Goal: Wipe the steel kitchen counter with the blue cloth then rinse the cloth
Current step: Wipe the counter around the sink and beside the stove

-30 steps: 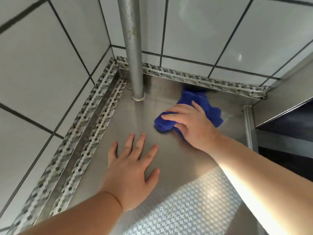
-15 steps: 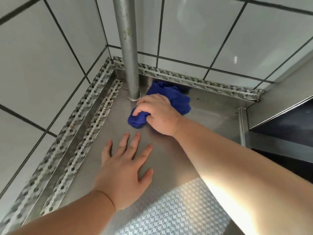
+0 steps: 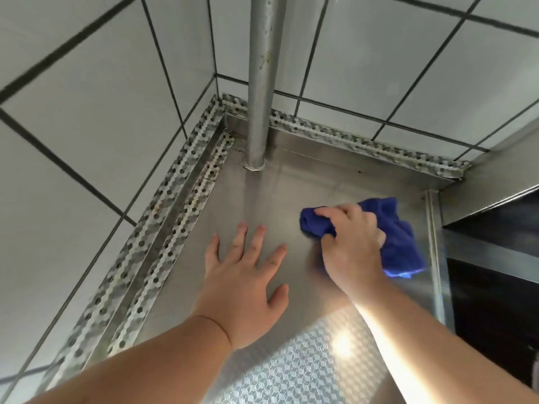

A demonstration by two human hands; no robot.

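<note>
The blue cloth (image 3: pixel 401 246) lies bunched on the steel counter (image 3: pixel 297 182), near its right edge. My right hand (image 3: pixel 351 243) grips the cloth from above, fingers curled round its left fold, and presses it onto the steel. Part of the cloth is hidden under that hand. My left hand (image 3: pixel 243 284) rests flat on the counter to the left of the cloth, fingers spread and straight, holding nothing.
A steel pole (image 3: pixel 261 83) stands on the counter in the back left corner. White tiled walls (image 3: pixel 87 126) with a hexagon-patterned strip (image 3: pixel 163 228) bound the left and back. A raised steel rim (image 3: pixel 434 252) marks the right edge, with a dark gap beyond. An embossed patterned sheet (image 3: pixel 291 368) covers the near counter.
My right hand has swept the cloth from the foot of the pole to the right and toward me, up to the right rim. My left hand has stayed flat in place.
</note>
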